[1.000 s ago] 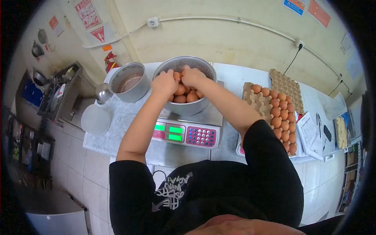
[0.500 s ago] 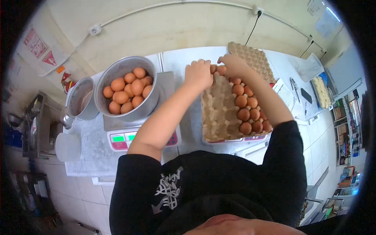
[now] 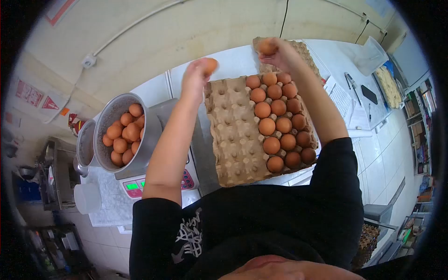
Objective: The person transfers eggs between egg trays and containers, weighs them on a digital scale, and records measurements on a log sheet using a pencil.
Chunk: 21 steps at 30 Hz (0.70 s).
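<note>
Eggs being pinched in fingertips above egg tray on white counter by cream wall: one in left hand, another in right hand. Both hands being raised off tray since half-second earlier.

Each hand, left hand and right hand, holds an egg above the egg tray.

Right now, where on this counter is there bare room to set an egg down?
The egg tray's left cups are empty. Bare counter lies beyond the tray, between the hands. Crowded: the tray's right columns and the bowl on the scale. Left hand and right hand each hold an egg.
</note>
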### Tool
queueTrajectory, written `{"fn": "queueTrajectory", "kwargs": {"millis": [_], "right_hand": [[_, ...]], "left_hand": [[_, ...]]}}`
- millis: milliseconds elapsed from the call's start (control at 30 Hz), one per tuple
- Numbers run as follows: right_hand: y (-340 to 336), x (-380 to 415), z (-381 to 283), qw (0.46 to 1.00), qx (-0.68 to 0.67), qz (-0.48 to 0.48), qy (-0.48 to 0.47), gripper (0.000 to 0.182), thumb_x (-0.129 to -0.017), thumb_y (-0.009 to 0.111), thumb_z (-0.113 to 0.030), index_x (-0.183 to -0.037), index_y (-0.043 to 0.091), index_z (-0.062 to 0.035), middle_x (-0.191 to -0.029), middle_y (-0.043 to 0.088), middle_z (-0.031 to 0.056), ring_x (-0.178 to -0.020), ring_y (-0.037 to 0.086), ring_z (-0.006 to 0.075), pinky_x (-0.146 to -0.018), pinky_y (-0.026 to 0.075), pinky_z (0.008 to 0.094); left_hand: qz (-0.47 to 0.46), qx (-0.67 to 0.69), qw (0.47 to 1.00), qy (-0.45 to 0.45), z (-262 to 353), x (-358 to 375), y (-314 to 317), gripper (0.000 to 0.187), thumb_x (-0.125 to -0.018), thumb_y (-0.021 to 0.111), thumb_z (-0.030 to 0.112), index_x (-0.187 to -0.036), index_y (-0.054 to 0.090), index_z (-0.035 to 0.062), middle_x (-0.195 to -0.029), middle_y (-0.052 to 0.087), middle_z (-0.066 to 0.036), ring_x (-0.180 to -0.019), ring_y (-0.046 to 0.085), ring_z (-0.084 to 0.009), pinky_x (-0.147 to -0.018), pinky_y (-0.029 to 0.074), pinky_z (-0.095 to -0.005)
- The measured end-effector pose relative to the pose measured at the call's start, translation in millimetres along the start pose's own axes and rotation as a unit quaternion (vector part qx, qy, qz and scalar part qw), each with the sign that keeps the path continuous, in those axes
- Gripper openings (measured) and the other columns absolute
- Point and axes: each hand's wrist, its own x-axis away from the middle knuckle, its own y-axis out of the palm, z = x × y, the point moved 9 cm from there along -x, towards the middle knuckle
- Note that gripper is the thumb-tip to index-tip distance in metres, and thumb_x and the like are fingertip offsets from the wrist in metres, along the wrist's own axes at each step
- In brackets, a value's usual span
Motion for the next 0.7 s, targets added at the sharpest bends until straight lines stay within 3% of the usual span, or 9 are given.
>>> {"fn": "queueTrajectory", "kwargs": {"millis": [33,167,233,267,333,367,467,600,700], "right_hand": [[-10.1,-0.5,15.2,0.998,0.018,-0.013,0.054,0.034,-0.075,0.062,-0.030,-0.096,0.056,-0.0041,-0.087,0.060,0.0091,-0.078,0.058,0.0214,-0.069,0.047,0.0348],[-31.1,10.1,37.7,0.973,0.077,-0.057,0.209,0.041,-0.072,0.064,-0.041,-0.084,0.064,-0.0019,-0.081,0.063,0.0101,-0.071,0.060,0.0225,-0.065,0.049,0.0342],[-8.1,21.4,-2.4,0.835,0.529,-0.120,0.094,0.035,-0.068,0.069,-0.036,-0.079,0.067,-0.0018,-0.079,0.066,0.0124,-0.074,0.063,0.0247,-0.066,0.050,0.0350],[0.2,22.2,-4.8,0.835,0.528,-0.122,0.095,0.035,-0.068,0.069,-0.036,-0.079,0.067,-0.0018,-0.079,0.066,0.0124,-0.074,0.063,0.0247,-0.066,0.050,0.0350],[11.4,29.3,7.9,0.749,0.610,-0.203,0.163,0.037,-0.063,0.073,-0.030,-0.086,0.068,-0.0027,-0.086,0.066,0.0135,-0.081,0.064,0.0271,-0.068,0.051,0.0378],[14.5,25.7,7.4,0.750,0.610,-0.200,0.162,0.037,-0.063,0.073,-0.030,-0.086,0.068,-0.0027,-0.086,0.066,0.0135,-0.081,0.064,0.0271,-0.068,0.051,0.0378],[19.9,21.0,24.9,0.744,0.599,-0.232,0.184,0.036,-0.060,0.075,-0.026,-0.085,0.068,-0.0014,-0.087,0.066,0.0130,-0.080,0.064,0.0280,-0.067,0.052,0.0382],[15.8,22.9,16.3,0.794,0.572,-0.182,0.094,0.022,-0.067,0.066,-0.022,-0.073,0.066,-0.0002,-0.069,0.064,0.0145,-0.063,0.063,0.0261,-0.056,0.050,0.0368],[-2.9,28.7,11.1,0.850,0.499,-0.144,0.088,0.020,-0.069,0.063,-0.019,-0.071,0.064,0.0009,-0.062,0.062,0.0135,-0.058,0.061,0.0231,-0.052,0.048,0.0350]], "left_hand": [[0.089,0.343,0.919,-0.175,-33.1,1.5,-2.7,0.016,-0.075,0.063,0.017,-0.085,0.055,0.0079,-0.080,0.056,-0.009,-0.077,0.055,-0.0232,-0.079,0.045,-0.0390],[-0.024,0.206,0.974,-0.095,-15.0,-17.7,20.3,0.014,-0.074,0.057,0.014,-0.085,0.055,0.0052,-0.077,0.053,-0.007,-0.070,0.053,-0.0195,-0.068,0.048,-0.0375],[-0.172,-0.264,0.948,-0.046,-0.6,-12.6,58.8,0.024,-0.072,0.060,0.023,-0.087,0.062,0.0047,-0.088,0.062,-0.011,-0.079,0.060,-0.0228,-0.073,0.049,-0.0359],[-0.205,-0.438,0.875,0.012,2.5,-5.3,85.1,0.029,-0.071,0.064,0.028,-0.089,0.065,0.0052,-0.092,0.065,-0.012,-0.083,0.062,-0.0237,-0.075,0.049,-0.0354],[-0.220,-0.532,0.818,0.022,-10.2,3.7,115.0,0.034,-0.070,0.065,0.034,-0.091,0.066,0.0076,-0.095,0.065,-0.012,-0.087,0.062,-0.0244,-0.076,0.049,-0.0359],[-0.230,-0.618,0.751,0.033,-16.4,5.8,125.4,0.038,-0.069,0.067,0.040,-0.093,0.068,0.0099,-0.097,0.065,-0.012,-0.092,0.062,-0.0250,-0.077,0.048,-0.0365],[-0.325,-0.641,0.693,-0.060,-44.8,3.1,141.3,0.049,-0.071,0.065,0.046,-0.103,0.063,0.0085,-0.099,0.064,-0.012,-0.093,0.060,-0.0287,-0.080,0.048,-0.0373],[-0.328,-0.643,0.691,-0.040,-34.3,10.7,140.5,0.052,-0.072,0.063,0.049,-0.106,0.063,0.0085,-0.103,0.063,-0.014,-0.096,0.059,-0.0291,-0.082,0.047,-0.0375],[-0.293,-0.596,0.748,-0.014,-39.2,8.0,132.5,0.050,-0.074,0.062,0.047,-0.106,0.063,0.0079,-0.101,0.063,-0.015,-0.093,0.060,-0.0286,-0.080,0.047,-0.0365]]}}
